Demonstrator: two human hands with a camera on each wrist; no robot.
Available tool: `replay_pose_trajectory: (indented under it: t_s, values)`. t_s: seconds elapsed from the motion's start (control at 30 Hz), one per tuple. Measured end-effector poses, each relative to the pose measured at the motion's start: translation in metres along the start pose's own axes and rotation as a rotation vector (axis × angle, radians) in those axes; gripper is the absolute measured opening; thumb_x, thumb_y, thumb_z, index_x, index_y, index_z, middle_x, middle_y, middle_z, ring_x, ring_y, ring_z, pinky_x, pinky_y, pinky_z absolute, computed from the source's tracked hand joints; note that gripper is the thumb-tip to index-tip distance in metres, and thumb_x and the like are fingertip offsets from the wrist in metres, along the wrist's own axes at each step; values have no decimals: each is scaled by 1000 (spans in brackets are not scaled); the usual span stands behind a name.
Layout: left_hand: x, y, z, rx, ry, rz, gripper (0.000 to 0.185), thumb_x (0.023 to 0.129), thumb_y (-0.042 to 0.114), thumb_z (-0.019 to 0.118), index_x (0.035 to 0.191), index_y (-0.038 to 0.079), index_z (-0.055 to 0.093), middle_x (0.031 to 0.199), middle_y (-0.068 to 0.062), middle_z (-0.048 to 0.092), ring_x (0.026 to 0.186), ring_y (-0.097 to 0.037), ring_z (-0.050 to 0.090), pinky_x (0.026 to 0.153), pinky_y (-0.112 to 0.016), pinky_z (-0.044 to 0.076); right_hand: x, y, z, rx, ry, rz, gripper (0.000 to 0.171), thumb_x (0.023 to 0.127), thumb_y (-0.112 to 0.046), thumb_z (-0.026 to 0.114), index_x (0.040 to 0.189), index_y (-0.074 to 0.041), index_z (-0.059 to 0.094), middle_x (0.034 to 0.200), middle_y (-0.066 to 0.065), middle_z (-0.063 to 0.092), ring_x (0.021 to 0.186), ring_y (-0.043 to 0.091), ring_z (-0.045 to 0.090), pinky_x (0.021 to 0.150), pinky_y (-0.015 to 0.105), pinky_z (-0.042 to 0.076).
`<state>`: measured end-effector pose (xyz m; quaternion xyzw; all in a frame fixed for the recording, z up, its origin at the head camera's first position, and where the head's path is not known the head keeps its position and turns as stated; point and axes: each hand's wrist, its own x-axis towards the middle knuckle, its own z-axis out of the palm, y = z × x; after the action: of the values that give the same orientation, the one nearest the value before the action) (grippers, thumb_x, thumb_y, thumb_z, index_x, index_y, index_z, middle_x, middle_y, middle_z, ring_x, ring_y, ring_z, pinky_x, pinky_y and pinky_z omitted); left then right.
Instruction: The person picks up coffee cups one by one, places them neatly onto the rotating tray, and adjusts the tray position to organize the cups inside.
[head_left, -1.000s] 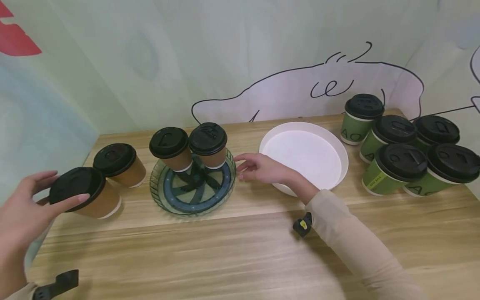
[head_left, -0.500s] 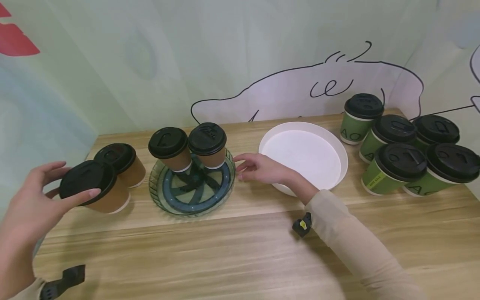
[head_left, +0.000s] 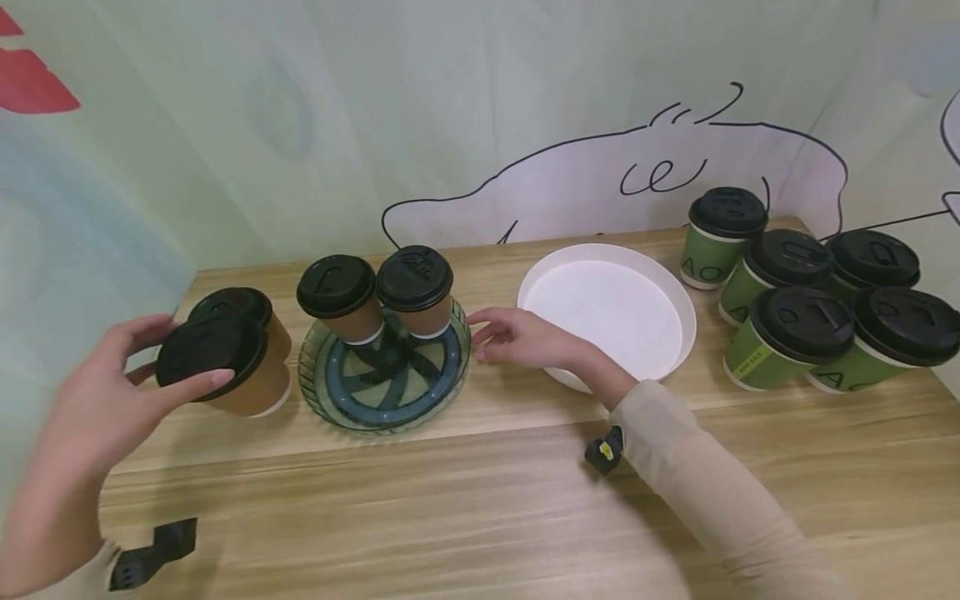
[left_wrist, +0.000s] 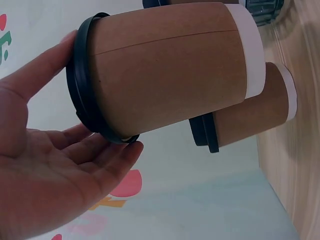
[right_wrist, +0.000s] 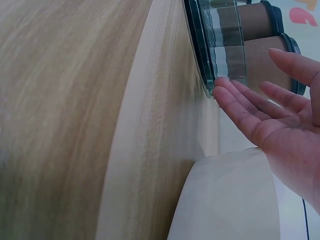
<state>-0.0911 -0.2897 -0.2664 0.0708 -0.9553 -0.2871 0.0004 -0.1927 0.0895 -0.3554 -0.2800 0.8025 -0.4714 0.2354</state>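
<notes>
Gripping one black-lidded brown paper cup [head_left: 253,387] by its lid in the curled fingers of the left hand [head_left: 123,396], partly hiding a second brown cup [head_left: 281,335], with two more [head_left: 360,322] in one round transparent green dish [head_left: 315,385] and five green paper cups [head_left: 761,354] far right. On a wood-grain table [head_left: 420,508] before a pale-green printed backdrop [head_left: 420,100]. With the right hand's [head_left: 519,335] fingers loosely extended at the dish's rim, contact unclear, beside one round white tray [head_left: 609,321].

head view: bright, soft shadows on tabletop [head_left: 420,508] | wrist views: dimmer | right wrist: tabletop blurred — lower left
</notes>
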Motion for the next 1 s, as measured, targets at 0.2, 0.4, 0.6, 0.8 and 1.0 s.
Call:
replay_pose_trajectory:
  t_s: [0.2,0.4,0.6,0.8,1.0]
  values:
    - [0,11,2,5,-12,20,94,81,45,65,146,5,10,147,-25,15,116,-56,31,83,-64,33,0,0,0,-8,0,2,52,88,-8,60,135,1,40,118,19,57,104,23,58,88,30,45]
    - [0,22,3,-8,-19,50,92,82,42,65,146,3,12,145,-26,18,116,-55,31,87,-62,31,0,0,0,-5,-2,1,51,88,-7,60,134,1,40,119,19,57,104,23,58,87,30,46]
    - [2,24,5,-47,-32,55,93,81,43,66,146,6,12,147,-23,17,118,-54,30,87,-62,31,0,0,1,-5,2,8,50,88,-6,59,134,1,41,118,18,57,104,23,58,87,30,46]
    - [2,26,8,-73,-35,72,90,81,40,67,145,5,15,146,-24,19,118,-54,31,87,-62,32,0,-1,1,-11,4,9,50,88,-6,60,134,0,41,118,18,57,104,23,57,87,30,46]
    - [3,29,10,-92,-41,94,88,80,38,68,145,6,18,144,-22,24,118,-53,34,86,-60,34,0,-1,1,-14,3,7,50,88,-7,59,134,1,42,118,18,57,104,23,58,87,30,46]
